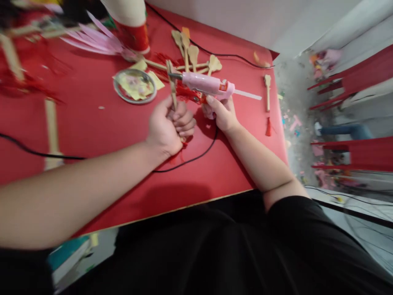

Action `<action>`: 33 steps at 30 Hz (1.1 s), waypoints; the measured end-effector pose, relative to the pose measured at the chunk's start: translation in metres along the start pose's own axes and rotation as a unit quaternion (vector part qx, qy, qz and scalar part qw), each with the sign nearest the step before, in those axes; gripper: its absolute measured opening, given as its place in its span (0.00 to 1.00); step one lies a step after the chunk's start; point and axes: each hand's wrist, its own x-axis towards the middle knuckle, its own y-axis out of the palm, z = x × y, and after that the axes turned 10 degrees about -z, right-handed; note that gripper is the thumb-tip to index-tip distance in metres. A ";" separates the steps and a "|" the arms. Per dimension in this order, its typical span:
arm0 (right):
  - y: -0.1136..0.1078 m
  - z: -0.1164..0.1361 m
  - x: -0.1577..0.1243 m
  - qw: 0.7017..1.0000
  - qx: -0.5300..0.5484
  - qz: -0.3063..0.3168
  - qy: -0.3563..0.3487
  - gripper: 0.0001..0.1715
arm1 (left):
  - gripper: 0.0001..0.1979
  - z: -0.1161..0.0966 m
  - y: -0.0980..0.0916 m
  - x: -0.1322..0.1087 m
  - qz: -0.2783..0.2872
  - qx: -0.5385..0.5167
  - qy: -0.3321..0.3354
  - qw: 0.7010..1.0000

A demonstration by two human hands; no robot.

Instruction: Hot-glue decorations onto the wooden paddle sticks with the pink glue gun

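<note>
My left hand [172, 123] is closed around a small wooden handle [173, 86] that points up, with red tassel threads [178, 155] showing below the fist. My right hand [221, 112] grips a pink glue gun [204, 83] by its handle. The gun's metal nozzle touches or nearly touches the upper end of the wooden handle. A clear glue stick [248, 94] sticks out of the gun's back. Behind the hands lie several more wooden handles [193, 55] with red tassels. To the left is a round metal dish [135, 86] with yellow paper in it.
A red table [101, 135] carries everything. A pink feather fan-shaped piece [98, 39] and a red and white cylinder [130, 26] stand at the back left. One tasselled wooden handle [267, 94] lies near the right edge. A black cable [196, 157] runs under my arms. Red chairs [362, 78] stand beyond.
</note>
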 end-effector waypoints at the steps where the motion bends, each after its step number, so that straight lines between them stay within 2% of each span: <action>1: 0.000 -0.001 0.000 1.000 -0.007 -0.003 0.005 0.46 | 0.32 0.000 0.000 -0.001 0.009 -0.001 0.002 1.000; 5: 0.001 -0.001 -0.001 0.996 -0.079 -0.013 0.031 0.46 | 0.32 0.000 0.001 -0.001 0.020 0.001 0.008 1.000; 9: 0.000 0.000 0.000 0.999 -0.029 0.000 -0.027 0.46 | 0.33 0.000 -0.001 0.002 -0.004 -0.002 0.005 1.000; 12: -0.001 -0.002 0.000 0.999 -0.022 0.006 -0.032 0.45 | 0.33 0.000 -0.003 0.005 -0.018 0.008 0.008 1.000; 16: 0.002 0.002 0.000 0.998 0.022 0.001 -0.056 0.42 | 0.33 0.000 -0.004 0.005 -0.005 0.025 0.015 1.000; 21: 0.001 0.006 -0.001 1.000 0.005 -0.012 -0.011 0.43 | 0.33 0.002 -0.005 0.005 0.021 0.051 0.028 0.998; 33: -0.004 0.002 0.003 0.999 0.012 -0.042 -0.016 0.42 | 0.33 0.002 -0.003 0.000 0.007 0.062 0.026 0.998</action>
